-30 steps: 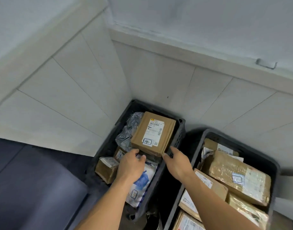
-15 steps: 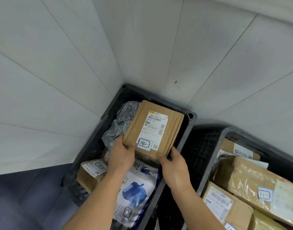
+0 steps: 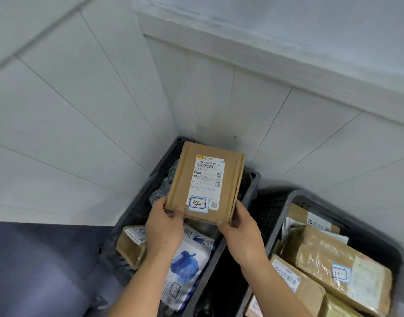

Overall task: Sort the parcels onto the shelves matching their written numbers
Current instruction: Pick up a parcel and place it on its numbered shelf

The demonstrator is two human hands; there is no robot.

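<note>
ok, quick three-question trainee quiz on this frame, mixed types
1. Which number is handwritten on the held box? A 11, B 14, C 41.
2. True or false: only the right hand grips the box.
3. Fill in: the white bag with the blue print lies in the ___ crate.
Key: 1 B. 2 false, the left hand grips it too. 3 left, it lies in the left crate.

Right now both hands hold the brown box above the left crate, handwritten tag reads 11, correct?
No: the tag on the brown box reads 14, not 11; the head view shows it. The rest holds: left hand and right hand grip its near corners above the left crate.
</note>
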